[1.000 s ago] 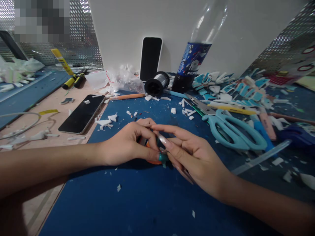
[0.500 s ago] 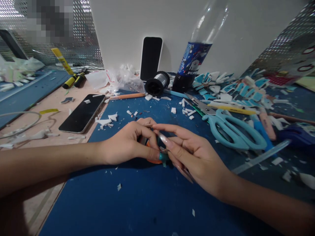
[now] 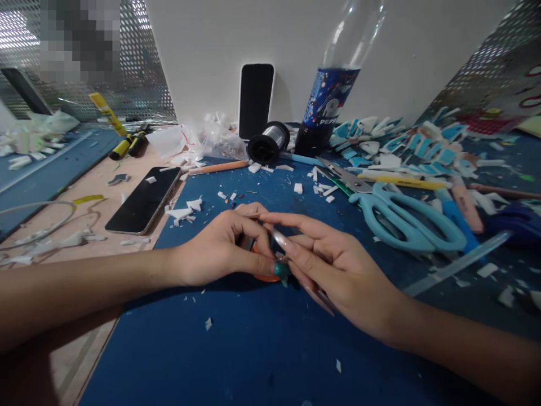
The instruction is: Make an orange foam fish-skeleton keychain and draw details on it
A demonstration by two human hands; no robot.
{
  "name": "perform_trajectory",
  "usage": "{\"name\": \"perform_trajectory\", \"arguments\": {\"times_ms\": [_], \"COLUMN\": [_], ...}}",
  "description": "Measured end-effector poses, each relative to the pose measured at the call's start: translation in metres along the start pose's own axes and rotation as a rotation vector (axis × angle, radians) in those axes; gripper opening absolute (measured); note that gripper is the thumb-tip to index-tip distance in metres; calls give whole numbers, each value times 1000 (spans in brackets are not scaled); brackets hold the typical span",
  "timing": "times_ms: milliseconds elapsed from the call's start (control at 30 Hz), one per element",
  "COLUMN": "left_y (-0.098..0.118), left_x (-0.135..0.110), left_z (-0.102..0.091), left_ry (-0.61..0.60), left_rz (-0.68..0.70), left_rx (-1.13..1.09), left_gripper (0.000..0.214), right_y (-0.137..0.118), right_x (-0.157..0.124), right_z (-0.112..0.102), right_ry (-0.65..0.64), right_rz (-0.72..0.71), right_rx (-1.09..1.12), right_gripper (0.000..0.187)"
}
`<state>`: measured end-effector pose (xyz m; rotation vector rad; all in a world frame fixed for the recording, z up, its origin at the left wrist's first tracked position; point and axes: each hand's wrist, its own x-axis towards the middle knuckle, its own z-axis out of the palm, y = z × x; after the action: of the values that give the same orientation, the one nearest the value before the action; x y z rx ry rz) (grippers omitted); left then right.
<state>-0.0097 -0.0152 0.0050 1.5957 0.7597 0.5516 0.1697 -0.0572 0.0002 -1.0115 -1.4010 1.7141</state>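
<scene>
My left hand [image 3: 220, 248] is curled on the blue cutting mat [image 3: 236, 344], its fingers closed round a small orange and teal object [image 3: 270, 275] that is mostly hidden beneath it. My right hand [image 3: 333, 268] meets it from the right, fingers bent and pinching at the same small object, with a thin pointed tool showing under the palm. What the object is I cannot make out. Both forearms rest low over the mat.
Large light-blue scissors [image 3: 406, 223] lie to the right among pens and blue-white cut pieces [image 3: 422, 146]. A phone [image 3: 143, 198] lies on the left, another phone [image 3: 255, 100] leans on the wall, beside a wire spool [image 3: 268, 142] and a cola bottle [image 3: 327, 104]. White scraps litter the mat.
Both hands stay in the same place, pinched together. The view has shifted slightly, so the surroundings sit a little differently.
</scene>
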Motion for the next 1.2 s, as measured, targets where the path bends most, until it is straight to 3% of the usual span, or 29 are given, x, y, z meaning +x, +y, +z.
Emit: {"name": "perform_trajectory", "arguments": {"times_ms": [467, 1200], "left_y": [0, 2], "left_x": [0, 1], "left_z": [2, 0], "left_ry": [-6, 0], "left_rz": [-14, -5], "left_rx": [-48, 70], "left_gripper": [17, 17], "right_y": [0, 1], "right_x": [0, -1], "right_z": [-1, 0], "right_ry": [17, 15], "right_rz": [92, 70], "right_rx": [21, 33], "right_gripper": [37, 37]}}
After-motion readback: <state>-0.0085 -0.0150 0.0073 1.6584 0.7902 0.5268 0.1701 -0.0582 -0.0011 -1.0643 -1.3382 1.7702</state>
